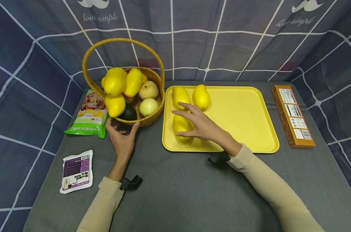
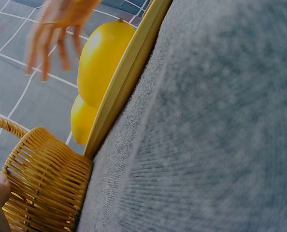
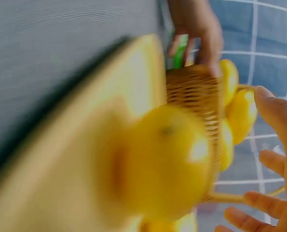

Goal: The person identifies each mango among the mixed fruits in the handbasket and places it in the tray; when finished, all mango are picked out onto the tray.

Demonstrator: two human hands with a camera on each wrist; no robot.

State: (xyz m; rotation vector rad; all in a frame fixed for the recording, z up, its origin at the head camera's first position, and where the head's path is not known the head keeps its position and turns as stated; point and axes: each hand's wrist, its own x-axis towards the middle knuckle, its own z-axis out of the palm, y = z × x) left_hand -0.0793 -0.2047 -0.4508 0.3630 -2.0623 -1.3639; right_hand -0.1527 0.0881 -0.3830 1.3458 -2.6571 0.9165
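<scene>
Right hand (image 1: pixel 199 124): I see it spread, empty, over the nearest yellow fruit (image 1: pixel 180 124) on the tray (image 1: pixel 242 119) | Left hand (image 1: pixel 122 139): fingers apart, touching the basket (image 1: pixel 151 120) | Basket: beside tray, holding more fruit (image 1: pixel 115 82).

Backdrop cloth (image 1: pixel 190 48) reads "love simple" (printed twice)

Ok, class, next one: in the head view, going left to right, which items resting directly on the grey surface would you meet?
Purple-and-white packet → wicker basket → yellow tray → brown box. The green packet is left out, overlapping the first packet's span.
</scene>
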